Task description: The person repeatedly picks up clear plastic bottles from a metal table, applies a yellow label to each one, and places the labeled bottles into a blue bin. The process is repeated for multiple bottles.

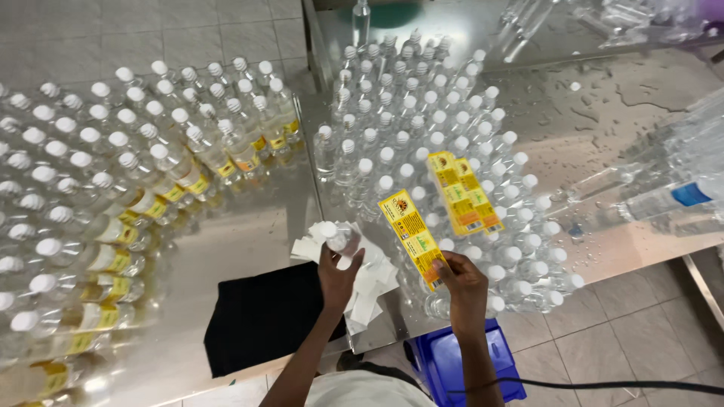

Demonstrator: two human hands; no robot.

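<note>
My right hand [461, 280] pinches the lower end of a long yellow label strip [412, 236] that stands up over the unlabelled bottles. My left hand [337, 270] grips a small clear bottle with a white cap [335, 237] above a pile of white backing papers [369, 285]. A second stack of yellow labels [463, 191] lies on top of the cluster of clear unlabelled bottles [422, 128] on the steel table [603, 113].
Many labelled bottles with white caps [113, 181] fill the left table. A black cloth [264, 316] lies near the front edge. A blue stool [441, 362] and a black cable [603, 386] are below. Loose bottles [664, 192] lie at the right on the wet surface.
</note>
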